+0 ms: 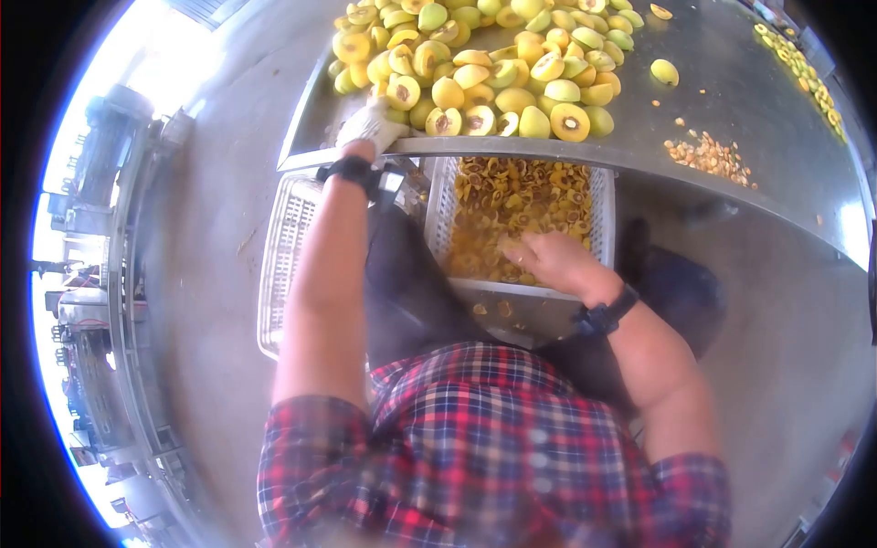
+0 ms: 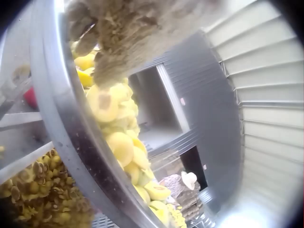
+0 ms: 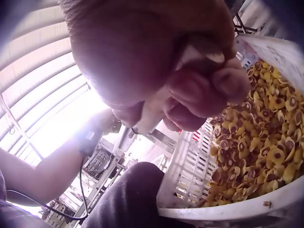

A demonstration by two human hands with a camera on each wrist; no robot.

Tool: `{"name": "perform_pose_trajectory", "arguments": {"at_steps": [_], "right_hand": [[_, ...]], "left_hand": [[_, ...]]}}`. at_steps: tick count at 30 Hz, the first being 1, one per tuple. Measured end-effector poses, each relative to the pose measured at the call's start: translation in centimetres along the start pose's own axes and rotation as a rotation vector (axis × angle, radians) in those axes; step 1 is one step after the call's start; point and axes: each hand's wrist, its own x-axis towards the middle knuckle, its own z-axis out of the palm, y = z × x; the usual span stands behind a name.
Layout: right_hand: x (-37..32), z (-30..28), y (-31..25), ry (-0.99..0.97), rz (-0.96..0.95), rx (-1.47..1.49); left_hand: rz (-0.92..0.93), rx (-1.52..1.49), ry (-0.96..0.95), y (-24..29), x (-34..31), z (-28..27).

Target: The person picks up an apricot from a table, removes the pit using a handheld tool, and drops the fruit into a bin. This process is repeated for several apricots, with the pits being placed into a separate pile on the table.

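Note:
At the left end of the pile of halved yellow-green fruit (image 1: 480, 78), the gloved left hand (image 1: 370, 126) reaches over the metal table's front edge. Its stained glove (image 2: 128, 38) is blurred in the left wrist view, close against the fruit halves (image 2: 103, 103); whether it grips one cannot be made out. The bare right hand (image 1: 559, 260) is above a white crate (image 1: 442, 205) of small, dark-centred fruit pieces (image 1: 521, 196). Seen from the right wrist, that hand (image 3: 175, 71) has its fingers curled round a pale object (image 3: 202, 53), mostly hidden in the palm.
On the table (image 1: 639, 119), a heap of small brown pits (image 1: 708, 157) lies to the right, with a lone fruit half (image 1: 665, 72) behind it. Another white crate (image 1: 283, 265) stands on the floor at left. The person's legs (image 1: 416, 283) are close to the filled crate.

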Motion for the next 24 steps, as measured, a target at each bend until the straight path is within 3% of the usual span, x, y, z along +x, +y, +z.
{"name": "perform_pose_trajectory", "arguments": {"at_steps": [5,9,11,12,13,15,16,18,23,24], "right_hand": [[0.2,0.3,0.4,0.026,-0.012,-0.008],[0.0,-0.2,0.2,0.09,-0.042,0.054],[0.1,0.0,0.3,0.138,-0.069,0.11],[0.2,0.2,0.4,0.201,-0.085,0.136],[0.3,0.3,0.4,0.266,-0.101,0.163],[0.3,0.1,0.1,0.321,-0.166,0.209],[0.3,0.0,0.0,0.376,-0.23,0.255],[0.1,-0.4,-0.8,0.424,-0.256,0.262],[0.1,-0.6,-1.2,0.528,-0.274,0.213],[0.0,-0.8,-1.4,0.544,-0.272,0.189]], "left_hand": [[0.008,0.129,0.054,1.5,1.4,-0.1],[0.03,-0.173,0.099,0.9,-1.1,-2.1],[-0.017,-0.96,-0.037,2.0,-3.0,-3.6],[0.123,-1.331,-0.087,2.4,-3.9,-3.3],[0.122,-1.332,-0.088,2.9,-5.0,-2.9],[0.186,-1.77,-0.307,5.6,-8.3,-2.7],[0.183,-1.773,-0.314,6.6,-9.3,-2.4],[0.066,-2.033,-0.539,8.2,-11.2,-1.6],[0.135,-1.927,-0.566,10.3,-13.6,1.3],[0.051,-1.841,-0.489,11.2,-14.3,1.1]]}}
